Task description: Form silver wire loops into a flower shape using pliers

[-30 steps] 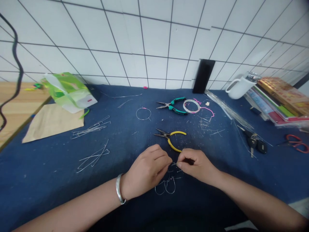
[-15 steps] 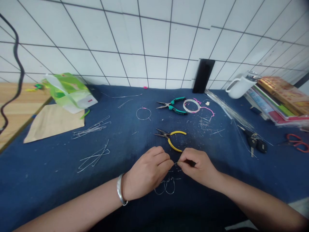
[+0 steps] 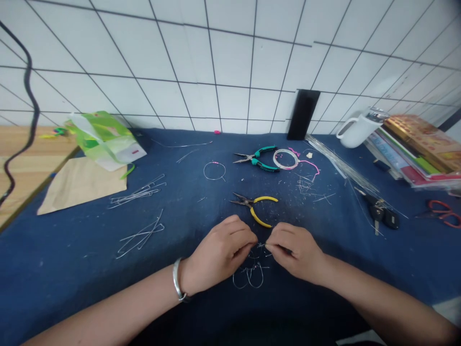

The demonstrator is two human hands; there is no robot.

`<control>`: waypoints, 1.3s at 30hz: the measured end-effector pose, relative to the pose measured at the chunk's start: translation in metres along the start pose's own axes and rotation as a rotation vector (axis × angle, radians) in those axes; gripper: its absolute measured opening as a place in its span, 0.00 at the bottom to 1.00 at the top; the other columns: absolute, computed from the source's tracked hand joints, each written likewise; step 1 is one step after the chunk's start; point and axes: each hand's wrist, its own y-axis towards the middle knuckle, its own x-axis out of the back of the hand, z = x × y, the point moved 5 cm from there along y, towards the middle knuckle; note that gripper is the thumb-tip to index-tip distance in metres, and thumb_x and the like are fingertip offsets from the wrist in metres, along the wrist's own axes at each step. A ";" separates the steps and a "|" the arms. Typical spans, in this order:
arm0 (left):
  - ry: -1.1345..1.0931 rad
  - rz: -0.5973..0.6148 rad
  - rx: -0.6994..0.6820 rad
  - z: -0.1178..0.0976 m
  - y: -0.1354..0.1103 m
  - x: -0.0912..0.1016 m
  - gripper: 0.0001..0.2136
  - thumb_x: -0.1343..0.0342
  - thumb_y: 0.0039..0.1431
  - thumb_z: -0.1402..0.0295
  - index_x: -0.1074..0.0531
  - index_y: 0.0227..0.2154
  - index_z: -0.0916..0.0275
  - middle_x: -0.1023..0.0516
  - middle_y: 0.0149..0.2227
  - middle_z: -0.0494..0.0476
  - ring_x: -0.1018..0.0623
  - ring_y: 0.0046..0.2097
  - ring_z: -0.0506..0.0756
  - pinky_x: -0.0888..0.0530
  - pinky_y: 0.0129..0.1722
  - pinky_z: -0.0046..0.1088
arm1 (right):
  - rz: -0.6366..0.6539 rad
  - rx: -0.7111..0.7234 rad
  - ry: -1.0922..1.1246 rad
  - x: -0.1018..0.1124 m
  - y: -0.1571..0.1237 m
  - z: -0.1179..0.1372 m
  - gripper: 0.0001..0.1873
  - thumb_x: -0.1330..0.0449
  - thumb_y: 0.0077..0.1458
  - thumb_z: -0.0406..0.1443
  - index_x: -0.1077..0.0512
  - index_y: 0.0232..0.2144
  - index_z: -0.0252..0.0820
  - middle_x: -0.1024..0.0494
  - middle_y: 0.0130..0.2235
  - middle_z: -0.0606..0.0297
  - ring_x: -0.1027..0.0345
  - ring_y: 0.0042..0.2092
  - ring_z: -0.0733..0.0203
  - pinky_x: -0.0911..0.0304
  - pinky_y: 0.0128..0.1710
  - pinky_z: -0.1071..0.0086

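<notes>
My left hand (image 3: 219, 254) and my right hand (image 3: 293, 250) are close together low in the middle of the view, over a blue cloth (image 3: 72, 269). Both pinch a thin silver wire piece (image 3: 248, 276) whose loops hang below the fingertips. The fingers of both hands are curled in a pinch. A silver bangle (image 3: 177, 281) sits on my left wrist. Yellow-handled pliers (image 3: 255, 204) lie just beyond my hands.
Teal-handled pliers (image 3: 257, 157), a wire coil (image 3: 285, 158) and a small wire ring (image 3: 214, 170) lie further back. Bent wire bundles (image 3: 139, 192) lie at left. A green bag (image 3: 103, 137), white mug (image 3: 358, 129), books (image 3: 418, 149), keys (image 3: 380, 214) and red scissors (image 3: 444, 214) ring the edges.
My hands have stayed almost in place, shifting slightly together on the wire piece. Nothing else on the cloth has moved.
</notes>
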 end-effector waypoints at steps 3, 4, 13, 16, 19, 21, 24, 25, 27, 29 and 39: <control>0.043 0.040 -0.037 -0.002 -0.001 -0.001 0.08 0.54 0.59 0.77 0.30 0.35 0.65 0.28 0.31 0.57 0.32 0.34 0.53 0.33 0.36 0.34 | 0.041 -0.007 -0.005 -0.003 0.001 0.000 0.08 0.50 0.54 0.31 0.33 0.26 0.41 0.31 0.28 0.65 0.38 0.31 0.65 0.42 0.31 0.71; 0.058 0.050 -0.053 -0.003 -0.002 -0.001 0.08 0.55 0.59 0.77 0.30 0.35 0.65 0.28 0.31 0.57 0.32 0.34 0.53 0.33 0.36 0.33 | 0.044 -0.012 0.004 -0.003 0.001 0.000 0.08 0.50 0.54 0.31 0.33 0.26 0.41 0.32 0.27 0.65 0.38 0.31 0.66 0.42 0.31 0.72; 0.232 0.021 -0.194 -0.015 -0.004 -0.001 0.09 0.56 0.60 0.77 0.31 0.32 0.64 0.28 0.30 0.57 0.31 0.34 0.53 0.32 0.36 0.32 | 0.024 -0.127 0.178 -0.001 0.004 -0.001 0.07 0.47 0.49 0.28 0.36 0.22 0.41 0.36 0.23 0.71 0.41 0.27 0.69 0.45 0.28 0.74; 0.267 0.038 -0.204 -0.017 -0.004 -0.002 0.08 0.55 0.59 0.77 0.31 0.33 0.64 0.28 0.31 0.57 0.31 0.34 0.54 0.32 0.36 0.33 | 0.048 -0.180 0.222 -0.001 0.004 -0.002 0.07 0.46 0.48 0.28 0.35 0.21 0.41 0.37 0.23 0.71 0.41 0.26 0.70 0.45 0.27 0.75; 0.298 0.052 -0.219 -0.019 -0.004 -0.002 0.08 0.55 0.59 0.77 0.31 0.33 0.64 0.28 0.31 0.57 0.31 0.34 0.54 0.33 0.35 0.33 | 0.076 -0.246 0.296 -0.001 0.005 -0.005 0.07 0.45 0.48 0.28 0.35 0.21 0.40 0.36 0.24 0.72 0.41 0.26 0.70 0.46 0.27 0.75; 0.317 0.054 -0.241 -0.020 -0.004 -0.002 0.08 0.55 0.60 0.76 0.31 0.34 0.63 0.28 0.31 0.57 0.31 0.34 0.54 0.33 0.35 0.33 | 0.114 -0.311 0.381 -0.003 0.005 -0.008 0.06 0.44 0.48 0.29 0.34 0.21 0.40 0.35 0.24 0.72 0.42 0.26 0.71 0.46 0.27 0.75; 0.347 0.063 -0.277 -0.021 -0.005 -0.003 0.07 0.54 0.59 0.76 0.32 0.35 0.64 0.27 0.31 0.57 0.31 0.34 0.54 0.33 0.35 0.33 | 0.189 -0.440 0.543 -0.009 0.002 -0.015 0.04 0.43 0.48 0.32 0.33 0.22 0.39 0.36 0.22 0.72 0.43 0.25 0.71 0.46 0.24 0.76; 0.356 0.066 -0.287 -0.021 -0.006 -0.003 0.06 0.53 0.59 0.76 0.32 0.36 0.64 0.27 0.32 0.57 0.32 0.34 0.54 0.34 0.35 0.33 | 0.208 -0.487 0.600 -0.011 0.001 -0.018 0.04 0.43 0.48 0.33 0.33 0.23 0.39 0.37 0.21 0.73 0.44 0.24 0.71 0.46 0.23 0.76; 0.361 0.058 -0.303 -0.020 -0.007 -0.003 0.07 0.52 0.58 0.76 0.33 0.38 0.65 0.26 0.34 0.57 0.32 0.35 0.55 0.34 0.35 0.34 | 0.220 -0.573 0.701 -0.014 -0.002 -0.024 0.04 0.43 0.47 0.34 0.34 0.23 0.39 0.38 0.20 0.73 0.45 0.22 0.71 0.46 0.21 0.76; 0.351 0.044 -0.310 -0.019 -0.008 -0.002 0.07 0.52 0.58 0.77 0.33 0.39 0.65 0.26 0.35 0.57 0.32 0.36 0.55 0.34 0.36 0.34 | 0.206 -0.635 0.767 -0.016 -0.004 -0.029 0.04 0.43 0.47 0.35 0.34 0.24 0.40 0.38 0.21 0.73 0.45 0.21 0.72 0.47 0.20 0.76; 0.066 0.025 -0.139 -0.004 -0.002 0.001 0.11 0.55 0.56 0.82 0.33 0.38 0.64 0.27 0.37 0.56 0.31 0.39 0.53 0.34 0.40 0.34 | 0.160 -0.324 0.545 0.000 0.005 -0.010 0.04 0.45 0.52 0.33 0.33 0.26 0.39 0.36 0.24 0.72 0.42 0.26 0.71 0.45 0.27 0.76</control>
